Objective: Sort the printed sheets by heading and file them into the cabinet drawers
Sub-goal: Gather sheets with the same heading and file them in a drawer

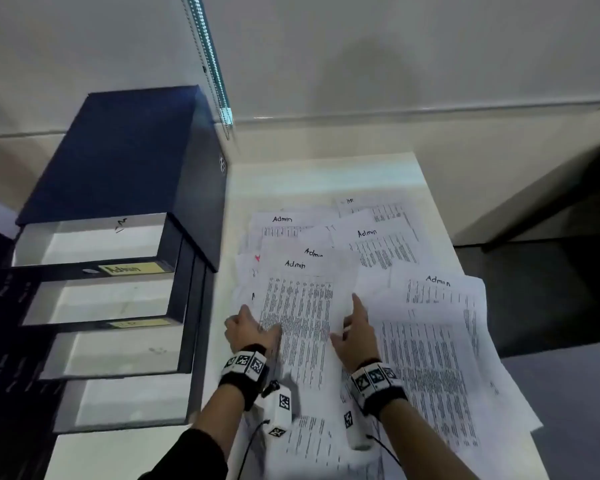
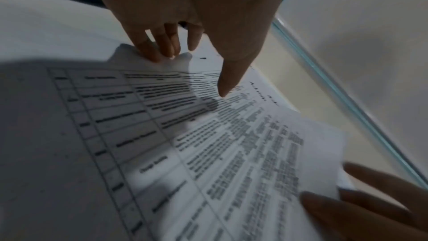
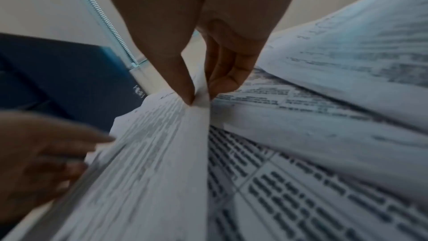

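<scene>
On the pale smooth tabletop (image 1: 326,174) I see thin white printed sheets fanned in a loose overlapping heap, most headed "Admin" in handwriting, one at the far edge headed "HR" (image 1: 350,201). Each carries a dense grid of small black text. My hands hold the Admin sheet (image 1: 300,306) nearest me, raised a little off the heap and slightly bowed. My left hand (image 1: 248,329) grips its left edge, thumb on top of the print and fingers (image 2: 162,43) curled under the margin. My right hand (image 1: 355,336) pinches the right edge, thumb and curled fingers (image 3: 222,80) pressed together on a small fold of paper. Just left of the heap stands the dark blue boxy cabinet (image 1: 125,150), its four drawers pulled out in steps, white inside. The top drawer (image 1: 90,242) bears a yellow "Admin" label (image 1: 132,269). Bare tabletop lies beyond the sheets toward the wall.
</scene>
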`<action>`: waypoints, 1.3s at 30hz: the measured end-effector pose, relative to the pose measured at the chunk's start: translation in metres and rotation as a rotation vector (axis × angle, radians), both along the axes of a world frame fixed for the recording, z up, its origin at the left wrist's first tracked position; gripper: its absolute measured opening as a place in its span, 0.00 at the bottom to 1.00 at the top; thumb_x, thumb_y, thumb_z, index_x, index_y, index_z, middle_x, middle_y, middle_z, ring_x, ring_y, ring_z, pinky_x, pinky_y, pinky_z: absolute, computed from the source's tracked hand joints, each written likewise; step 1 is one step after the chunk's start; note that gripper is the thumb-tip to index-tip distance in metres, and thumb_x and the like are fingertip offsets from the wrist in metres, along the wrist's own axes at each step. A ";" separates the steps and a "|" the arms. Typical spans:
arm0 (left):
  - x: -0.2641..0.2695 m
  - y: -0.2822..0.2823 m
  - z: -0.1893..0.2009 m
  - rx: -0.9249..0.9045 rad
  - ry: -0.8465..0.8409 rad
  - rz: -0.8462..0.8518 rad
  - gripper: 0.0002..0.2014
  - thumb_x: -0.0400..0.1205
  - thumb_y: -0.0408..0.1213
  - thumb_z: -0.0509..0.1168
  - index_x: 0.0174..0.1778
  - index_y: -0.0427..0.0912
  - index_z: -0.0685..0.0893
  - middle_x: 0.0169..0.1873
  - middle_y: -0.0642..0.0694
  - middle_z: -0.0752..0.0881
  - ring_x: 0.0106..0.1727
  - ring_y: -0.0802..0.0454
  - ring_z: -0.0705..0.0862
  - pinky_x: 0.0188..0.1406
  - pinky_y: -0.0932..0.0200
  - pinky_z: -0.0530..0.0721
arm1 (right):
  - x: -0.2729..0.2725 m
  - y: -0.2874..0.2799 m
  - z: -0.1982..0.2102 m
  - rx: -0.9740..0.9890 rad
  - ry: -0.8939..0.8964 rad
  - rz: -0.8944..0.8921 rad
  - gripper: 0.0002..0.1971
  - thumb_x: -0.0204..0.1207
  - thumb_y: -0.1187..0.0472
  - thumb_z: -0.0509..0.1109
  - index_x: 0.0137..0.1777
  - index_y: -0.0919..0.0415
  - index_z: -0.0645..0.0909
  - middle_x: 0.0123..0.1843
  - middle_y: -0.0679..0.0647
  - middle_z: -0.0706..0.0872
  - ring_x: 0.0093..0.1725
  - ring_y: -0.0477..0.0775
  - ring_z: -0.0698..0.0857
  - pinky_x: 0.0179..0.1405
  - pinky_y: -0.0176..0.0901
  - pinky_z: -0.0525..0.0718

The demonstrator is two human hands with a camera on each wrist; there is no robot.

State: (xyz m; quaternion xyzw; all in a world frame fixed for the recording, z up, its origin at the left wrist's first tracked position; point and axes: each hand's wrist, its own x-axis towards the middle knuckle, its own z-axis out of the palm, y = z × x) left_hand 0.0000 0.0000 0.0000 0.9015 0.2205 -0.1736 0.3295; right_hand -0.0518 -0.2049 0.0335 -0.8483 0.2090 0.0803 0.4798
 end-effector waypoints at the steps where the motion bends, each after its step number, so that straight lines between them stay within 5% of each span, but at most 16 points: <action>1: 0.001 0.003 -0.001 0.009 0.003 0.013 0.36 0.67 0.51 0.80 0.64 0.36 0.75 0.64 0.35 0.73 0.66 0.35 0.72 0.62 0.44 0.78 | 0.002 -0.003 -0.001 0.023 0.031 -0.032 0.49 0.72 0.67 0.77 0.85 0.57 0.49 0.44 0.42 0.80 0.42 0.46 0.84 0.45 0.34 0.83; 6: 0.005 0.018 -0.003 -0.188 0.031 0.092 0.37 0.73 0.46 0.78 0.77 0.41 0.72 0.71 0.39 0.76 0.72 0.40 0.76 0.73 0.47 0.75 | 0.008 0.006 0.000 -0.057 0.058 0.144 0.20 0.75 0.60 0.75 0.66 0.63 0.80 0.53 0.52 0.89 0.52 0.51 0.89 0.48 0.31 0.85; 9: 0.003 0.026 -0.001 -0.293 -0.010 0.120 0.22 0.76 0.45 0.76 0.63 0.45 0.79 0.58 0.48 0.83 0.63 0.43 0.83 0.64 0.52 0.80 | 0.005 0.023 0.008 -0.164 0.028 0.355 0.15 0.83 0.57 0.65 0.63 0.67 0.81 0.52 0.59 0.89 0.48 0.52 0.86 0.46 0.31 0.78; 11: 0.002 0.037 -0.004 -0.351 -0.020 0.111 0.22 0.73 0.51 0.77 0.56 0.44 0.81 0.50 0.46 0.87 0.55 0.42 0.86 0.58 0.50 0.84 | -0.001 0.025 0.006 -0.155 0.015 0.423 0.11 0.83 0.61 0.64 0.59 0.64 0.84 0.45 0.57 0.89 0.40 0.51 0.84 0.44 0.39 0.85; 15: -0.005 0.058 -0.016 -0.406 -0.094 0.202 0.35 0.54 0.66 0.80 0.42 0.39 0.82 0.34 0.45 0.79 0.37 0.47 0.80 0.39 0.53 0.81 | -0.011 0.016 0.001 -0.127 -0.021 0.482 0.13 0.82 0.54 0.67 0.51 0.64 0.86 0.36 0.51 0.87 0.35 0.47 0.85 0.35 0.34 0.84; 18: -0.010 0.058 -0.006 -0.579 -0.158 0.297 0.22 0.62 0.46 0.86 0.42 0.45 0.82 0.36 0.47 0.79 0.38 0.46 0.82 0.42 0.59 0.85 | -0.016 -0.001 0.003 -0.019 -0.007 0.399 0.17 0.79 0.46 0.70 0.39 0.60 0.86 0.25 0.43 0.79 0.22 0.36 0.78 0.24 0.26 0.75; 20: -0.010 0.057 0.000 -0.708 -0.156 0.235 0.20 0.60 0.37 0.86 0.41 0.46 0.83 0.32 0.49 0.77 0.35 0.51 0.78 0.49 0.55 0.81 | -0.020 -0.016 -0.003 0.064 0.057 0.251 0.26 0.74 0.38 0.71 0.31 0.64 0.82 0.25 0.49 0.79 0.22 0.43 0.76 0.27 0.39 0.80; 22: -0.007 0.055 0.011 -0.798 -0.128 0.156 0.28 0.54 0.40 0.88 0.47 0.48 0.82 0.30 0.51 0.75 0.33 0.56 0.76 0.51 0.53 0.79 | -0.025 -0.027 -0.008 0.158 0.104 0.152 0.31 0.66 0.28 0.69 0.29 0.59 0.75 0.24 0.51 0.76 0.22 0.49 0.75 0.26 0.43 0.79; 25: -0.011 0.047 0.021 -0.711 -0.005 0.034 0.48 0.57 0.46 0.88 0.73 0.54 0.72 0.41 0.37 0.84 0.49 0.46 0.85 0.68 0.38 0.79 | -0.038 -0.037 -0.006 0.212 0.160 0.138 0.27 0.67 0.30 0.69 0.29 0.56 0.76 0.25 0.49 0.79 0.24 0.49 0.80 0.28 0.41 0.83; 28: -0.027 0.033 0.018 -0.807 0.082 0.054 0.60 0.55 0.42 0.88 0.82 0.44 0.63 0.31 0.48 0.78 0.39 0.50 0.83 0.68 0.45 0.79 | -0.052 -0.049 -0.012 0.141 0.182 0.136 0.24 0.72 0.37 0.72 0.32 0.59 0.82 0.32 0.53 0.87 0.32 0.51 0.88 0.35 0.47 0.88; 30: -0.040 0.022 0.020 -0.790 0.107 0.030 0.43 0.61 0.42 0.86 0.71 0.47 0.74 0.35 0.49 0.85 0.44 0.49 0.86 0.61 0.52 0.83 | -0.064 -0.058 -0.017 0.119 0.154 0.135 0.19 0.70 0.42 0.77 0.38 0.59 0.85 0.37 0.51 0.91 0.37 0.50 0.90 0.40 0.48 0.90; 32: -0.053 0.014 0.024 -0.735 0.111 -0.042 0.18 0.66 0.47 0.83 0.48 0.49 0.86 0.28 0.51 0.84 0.35 0.51 0.81 0.41 0.57 0.82 | -0.074 -0.061 -0.019 0.155 0.142 0.103 0.13 0.70 0.49 0.80 0.44 0.58 0.87 0.38 0.50 0.92 0.39 0.46 0.91 0.42 0.48 0.91; 34: -0.062 0.010 0.021 -0.554 0.092 -0.087 0.14 0.70 0.50 0.79 0.33 0.47 0.83 0.23 0.53 0.74 0.30 0.52 0.72 0.34 0.58 0.72 | -0.083 -0.062 -0.011 0.144 0.131 0.061 0.11 0.73 0.52 0.77 0.38 0.59 0.87 0.28 0.45 0.89 0.28 0.36 0.86 0.31 0.37 0.86; 36: -0.069 0.012 0.010 -0.383 0.051 -0.105 0.29 0.70 0.59 0.77 0.55 0.38 0.84 0.39 0.51 0.85 0.44 0.50 0.82 0.48 0.58 0.81 | -0.089 -0.068 -0.007 0.117 0.142 0.005 0.13 0.76 0.54 0.74 0.33 0.60 0.84 0.20 0.42 0.83 0.20 0.34 0.81 0.22 0.29 0.79; 37: -0.071 0.013 0.008 -0.351 0.055 -0.098 0.42 0.68 0.62 0.77 0.71 0.37 0.77 0.59 0.48 0.86 0.61 0.47 0.83 0.62 0.54 0.81 | -0.091 -0.074 -0.009 0.098 0.147 -0.034 0.14 0.77 0.55 0.74 0.32 0.59 0.82 0.20 0.43 0.83 0.21 0.35 0.82 0.23 0.30 0.80; 39: -0.072 0.015 0.012 -0.329 0.076 -0.073 0.49 0.74 0.58 0.75 0.83 0.36 0.62 0.79 0.43 0.70 0.80 0.42 0.69 0.78 0.49 0.70 | -0.093 -0.088 -0.014 0.061 0.152 -0.130 0.12 0.77 0.56 0.74 0.34 0.61 0.83 0.29 0.51 0.88 0.31 0.50 0.88 0.33 0.42 0.86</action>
